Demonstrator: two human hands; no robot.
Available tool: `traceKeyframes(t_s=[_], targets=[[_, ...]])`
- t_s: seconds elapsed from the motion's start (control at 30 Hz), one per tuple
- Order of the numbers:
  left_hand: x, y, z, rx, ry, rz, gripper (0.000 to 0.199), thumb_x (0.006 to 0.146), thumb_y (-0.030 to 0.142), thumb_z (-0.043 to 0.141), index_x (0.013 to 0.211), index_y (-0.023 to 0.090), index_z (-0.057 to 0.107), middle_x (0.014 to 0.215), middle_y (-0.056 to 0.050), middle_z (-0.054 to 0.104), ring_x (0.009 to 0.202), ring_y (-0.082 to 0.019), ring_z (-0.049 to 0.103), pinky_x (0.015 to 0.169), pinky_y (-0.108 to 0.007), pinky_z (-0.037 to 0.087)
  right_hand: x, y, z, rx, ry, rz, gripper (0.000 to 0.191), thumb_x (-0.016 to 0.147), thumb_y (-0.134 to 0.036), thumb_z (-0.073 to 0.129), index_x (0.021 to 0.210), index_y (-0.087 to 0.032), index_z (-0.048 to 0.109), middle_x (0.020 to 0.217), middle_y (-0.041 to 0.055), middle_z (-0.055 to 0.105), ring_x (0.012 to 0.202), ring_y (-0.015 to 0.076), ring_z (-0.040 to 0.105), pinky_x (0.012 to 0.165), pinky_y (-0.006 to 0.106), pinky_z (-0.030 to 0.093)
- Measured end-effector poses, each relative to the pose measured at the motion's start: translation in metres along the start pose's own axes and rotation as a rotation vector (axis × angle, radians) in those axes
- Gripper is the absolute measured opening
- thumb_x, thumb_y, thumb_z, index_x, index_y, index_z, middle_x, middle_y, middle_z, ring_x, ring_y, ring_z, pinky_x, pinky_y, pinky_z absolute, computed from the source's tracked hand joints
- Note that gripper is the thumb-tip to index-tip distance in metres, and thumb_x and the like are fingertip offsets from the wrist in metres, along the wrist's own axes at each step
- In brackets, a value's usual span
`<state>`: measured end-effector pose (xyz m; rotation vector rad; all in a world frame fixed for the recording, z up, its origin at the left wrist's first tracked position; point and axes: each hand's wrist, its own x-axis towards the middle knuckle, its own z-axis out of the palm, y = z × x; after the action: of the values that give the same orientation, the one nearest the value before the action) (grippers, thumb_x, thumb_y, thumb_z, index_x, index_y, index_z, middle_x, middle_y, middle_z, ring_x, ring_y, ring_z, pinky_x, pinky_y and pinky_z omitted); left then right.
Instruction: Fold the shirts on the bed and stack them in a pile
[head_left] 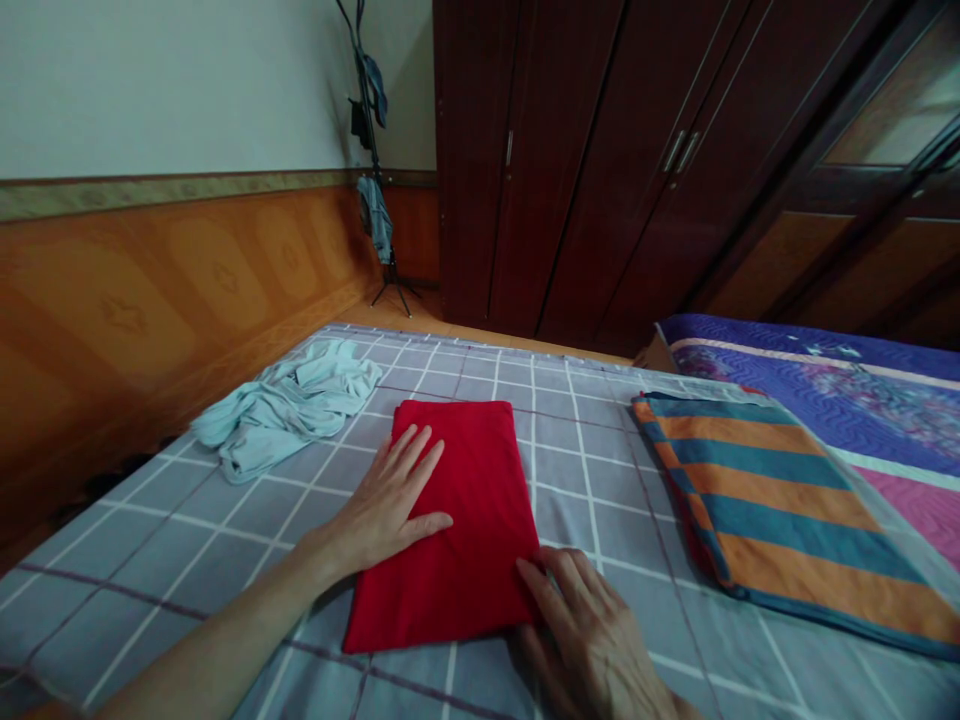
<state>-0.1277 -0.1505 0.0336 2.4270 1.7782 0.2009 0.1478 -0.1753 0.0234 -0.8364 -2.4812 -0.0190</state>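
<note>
A folded red cloth [469, 520], possibly a garment, lies as a neat rectangle on the bed. My left hand [394, 500] rests flat on its left side, with fingers stretched out and thumb apart. At the cloth's lower right corner, my right hand [589, 630] has bent fingers closed on the edge. Part of its thumb is hidden by the cloth's corner.
Grey checked bedding [600, 500] spreads under everything. A crumpled pale blue garment [296, 400] lies at the far left, and folded orange-and-teal striped clothes [787, 500] at the right. Beyond are a purple patterned mattress [825, 390], a dark wardrobe [570, 170] and a coat stand [371, 130].
</note>
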Motion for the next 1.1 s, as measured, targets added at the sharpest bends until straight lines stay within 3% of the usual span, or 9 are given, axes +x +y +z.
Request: traceKeyframes(t_s=[0.13, 0.23, 0.47, 0.67, 0.9, 1.1], targets=[[-0.007, 0.026, -0.008, -0.058, -0.090, 0.217, 0.084, 0.085, 0.069, 0.034, 0.150, 0.020, 0.009, 0.156, -0.010, 0.007, 0.143, -0.029, 0.002, 0.116, -0.050, 0.010, -0.001, 0.002, 0.000, 0.026, -0.061, 0.087, 0.041, 0.070, -0.010, 0.050, 0.111, -0.012, 0.054, 0.088, 0.0101, 0.060, 0.075, 0.0231, 0.056, 0.062, 0.037, 0.052], [-0.009, 0.036, -0.005, -0.076, -0.191, 0.279, 0.085, 0.084, 0.070, 0.036, 0.150, 0.024, 0.007, 0.157, -0.009, 0.003, 0.143, -0.032, 0.000, 0.115, -0.053, 0.010, -0.002, 0.003, 0.003, 0.047, -0.116, 0.138, 0.050, 0.063, -0.008, 0.049, 0.113, -0.013, 0.052, 0.088, 0.0091, 0.059, 0.076, 0.0234, 0.057, 0.064, 0.036, 0.051], [-0.008, 0.034, 0.002, -0.063, -0.236, 0.265, 0.083, 0.085, 0.069, 0.037, 0.149, 0.028, 0.004, 0.157, -0.007, -0.001, 0.142, -0.033, -0.003, 0.114, -0.055, 0.009, -0.005, 0.009, 0.008, -0.013, -0.204, 0.217, 0.052, 0.069, -0.015, 0.051, 0.121, -0.013, 0.047, 0.087, 0.0074, 0.063, 0.071, 0.0211, 0.061, 0.063, 0.033, 0.047], [-0.009, 0.034, 0.004, -0.044, -0.225, 0.260, 0.085, 0.085, 0.066, 0.043, 0.149, 0.029, 0.001, 0.157, -0.005, -0.002, 0.142, -0.032, -0.003, 0.114, -0.054, 0.009, -0.002, 0.006, 0.010, 0.017, -0.177, 0.215, 0.052, 0.064, -0.013, 0.048, 0.116, -0.012, 0.050, 0.081, 0.0056, 0.066, 0.064, 0.0201, 0.061, 0.058, 0.031, 0.045], [-0.010, 0.036, 0.002, -0.036, -0.234, 0.249, 0.083, 0.085, 0.067, 0.039, 0.149, 0.029, 0.003, 0.157, -0.006, -0.001, 0.142, -0.033, -0.001, 0.114, -0.054, 0.011, 0.001, -0.001, 0.011, 0.126, -0.213, 0.288, 0.057, 0.060, -0.012, 0.046, 0.116, -0.012, 0.053, 0.085, 0.0066, 0.067, 0.070, 0.0214, 0.062, 0.063, 0.032, 0.047], [-0.009, 0.037, 0.004, -0.021, -0.238, 0.244, 0.084, 0.085, 0.065, 0.043, 0.149, 0.030, 0.002, 0.157, -0.006, -0.001, 0.143, -0.031, -0.003, 0.114, -0.054, 0.010, 0.001, -0.002, 0.012, 0.135, -0.206, 0.260, 0.062, 0.057, -0.011, 0.047, 0.119, -0.012, 0.051, 0.088, 0.0065, 0.066, 0.073, 0.0215, 0.061, 0.066, 0.033, 0.047]])
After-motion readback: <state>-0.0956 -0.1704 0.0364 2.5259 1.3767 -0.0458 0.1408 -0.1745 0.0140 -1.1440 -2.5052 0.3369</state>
